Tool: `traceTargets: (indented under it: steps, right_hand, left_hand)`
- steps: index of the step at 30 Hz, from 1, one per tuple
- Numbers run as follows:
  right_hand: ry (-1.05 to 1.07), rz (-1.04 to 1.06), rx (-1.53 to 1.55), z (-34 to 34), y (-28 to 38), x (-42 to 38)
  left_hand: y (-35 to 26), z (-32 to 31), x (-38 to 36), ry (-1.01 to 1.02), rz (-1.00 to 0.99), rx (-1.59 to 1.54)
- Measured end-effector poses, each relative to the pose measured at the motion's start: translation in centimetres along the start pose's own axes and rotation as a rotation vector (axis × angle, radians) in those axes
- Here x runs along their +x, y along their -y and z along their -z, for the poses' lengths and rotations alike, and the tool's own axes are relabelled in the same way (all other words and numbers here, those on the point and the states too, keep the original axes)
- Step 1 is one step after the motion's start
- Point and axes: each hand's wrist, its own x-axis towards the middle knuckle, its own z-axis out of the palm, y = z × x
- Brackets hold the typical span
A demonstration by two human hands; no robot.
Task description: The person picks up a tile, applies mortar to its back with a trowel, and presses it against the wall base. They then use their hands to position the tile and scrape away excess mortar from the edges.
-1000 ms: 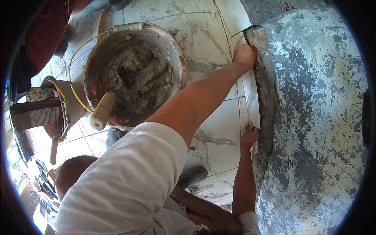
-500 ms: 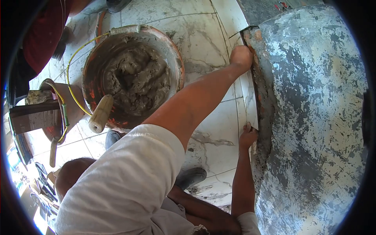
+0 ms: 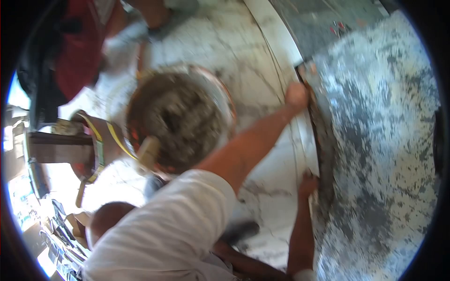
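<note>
A narrow white tile strip (image 3: pixel 307 136) stands along the edge of a raised slab (image 3: pixel 379 140) with worn grey and white patches. My left hand (image 3: pixel 297 96) is closed at the strip's upper end, its fingers curled toward the slab. Lower down, my right hand (image 3: pixel 308 184) pinches the strip's other end between thumb and fingers. Grey mortar (image 3: pixel 326 164) lies in a rough band between strip and slab, right beside both hands. Motion blur softens the finger details.
Left of my arm stands a bucket (image 3: pixel 230 96) of wet mortar, a wooden handle (image 3: pixel 149 152) at its rim. A smaller container (image 3: pixel 107 140) with a yellow-wrapped handle is beside it. Another person in red clothing (image 3: pixel 79 56) is at upper left. Red-handled pliers (image 3: pixel 338 29) lie on a grey surface.
The view has shifted, so the bucket, slab and both hands appear lower and further right, with more blur. Both hands keep their places on the strip.
</note>
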Motion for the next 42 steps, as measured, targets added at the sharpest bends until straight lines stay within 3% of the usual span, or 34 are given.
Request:
traceTargets:
  steps: [1, 2, 4, 7, 11, 13, 18, 20, 22, 23, 27, 29, 34, 37, 42]
  right_hand:
    - [-0.052, -0.019, 0.205, 0.4, 0.6, 0.2]
    - [-0.03, -0.108, 0.34, 1.4, 1.6, 0.3]
    - [0.119, -0.307, 0.497, 2.7, 2.7, 0.3]
    - [0.164, -0.319, 0.397, 2.4, 2.0, 0.4]
    - [0.12, -0.307, 0.488, 2.4, 2.4, 0.5]
    - [0.139, -0.342, 0.573, 2.7, 2.7, 0.5]
    - [0.132, -0.331, 0.478, 2.7, 2.7, 0.5]
    - [0.156, -0.346, 0.473, 2.9, 3.0, 0.6]
    - [-0.063, -0.13, 0.396, 1.6, 2.2, 0.3]
    - [-0.062, -0.113, 0.393, 1.0, 1.7, 0.3]
    - [-0.046, -0.1, 0.355, 1.2, 1.3, 0.7]
    - [-0.056, -0.069, 0.337, 1.9, 1.9, 0.5]
    - [-0.055, -0.17, 0.527, 3.2, 3.7, 0.6]
    - [0.069, -0.258, 0.462, 3.7, 3.5, 0.8]
    - [0.018, -0.314, 0.517, 2.3, 3.3, 0.5]
  left_hand:
    - [-0.1, 0.1, -0.4, -0.091, 0.05, -0.012]
    - [-0.2, -0.7, 0.2, -0.068, 0.268, -0.291]
    - [-1.0, 4.2, -0.4, -0.009, 0.409, -0.555]
    - [-0.8, 4.3, -0.4, 0.02, 0.396, -0.551]
    - [-0.9, 5.5, -0.6, 0.032, 0.391, -0.548]
    - [-1.7, 7.2, -1.1, 0.108, 0.547, -0.61]
    - [-3.0, 6.4, -5.3, 0.021, 0.668, -0.614]
    - [-3.6, 5.9, -8.9, -0.087, 0.576, -0.688]
    - [-4.6, 6.5, -12.5, -0.147, 0.561, -0.747]
    - [-5.0, 6.3, -14.6, -0.154, 0.536, -0.824]
    - [-5.0, 7.3, -21.3, -0.066, 0.466, -0.816]
    - [-4.5, 8.3, -23.5, 0.076, 0.433, -0.824]
    - [-2.2, 9.4, -25.4, 0.154, 0.379, -0.753]
    - [-1.2, 10.0, -25.2, 0.221, 0.352, -0.702]
    - [-0.6, 11.2, -25.5, 0.223, 0.288, -0.646]
